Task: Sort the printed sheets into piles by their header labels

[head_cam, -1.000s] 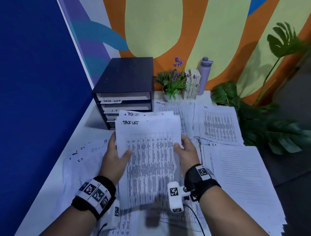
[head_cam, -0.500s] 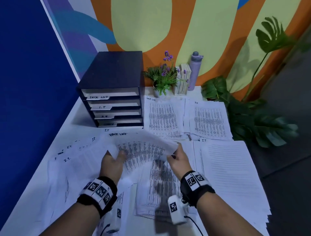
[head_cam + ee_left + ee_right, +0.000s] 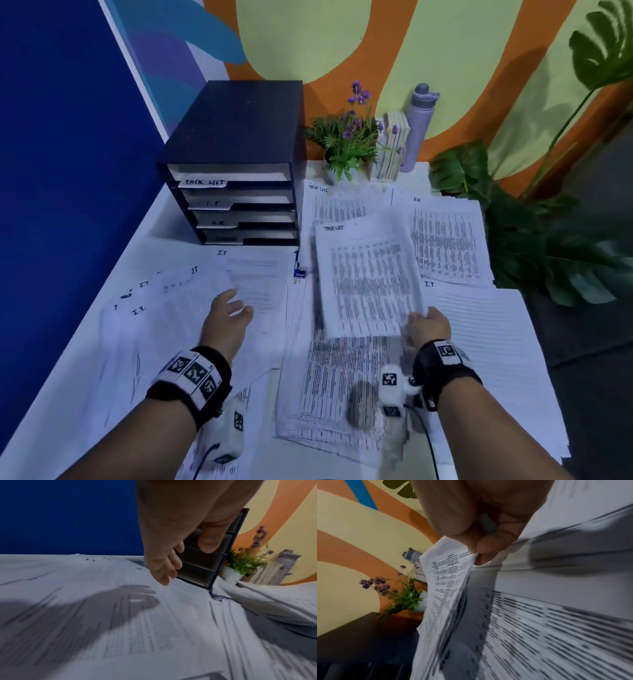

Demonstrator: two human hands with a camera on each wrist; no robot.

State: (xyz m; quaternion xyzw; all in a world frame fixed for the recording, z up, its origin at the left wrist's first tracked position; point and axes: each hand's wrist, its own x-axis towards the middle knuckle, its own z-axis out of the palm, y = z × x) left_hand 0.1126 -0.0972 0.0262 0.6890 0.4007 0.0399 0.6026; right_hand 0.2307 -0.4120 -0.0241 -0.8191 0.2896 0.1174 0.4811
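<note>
White desk point(image 3: 164, 226) covered in printed sheets. Our right hand point(image 3: 426, 327) pinches the near corner of a "TASK LIST" sheet point(image 3: 368, 274), lifted over the middle piles. Our left hand point(image 3: 226, 318) hovers, fingers relaxed and empty, above the I.T. sheets point(image 3: 161, 308)

Counted around the dark blue four-tier drawer cabinet point(image 3: 236, 164), one unit: four drawers, three with legible labels; right of it, one potted purple-flowered plant point(image 3: 346, 144), one lilac water bottle point(image 3: 416, 126); two hands; printed white sheets in front of it, overlapping, number cannot be told.
</note>
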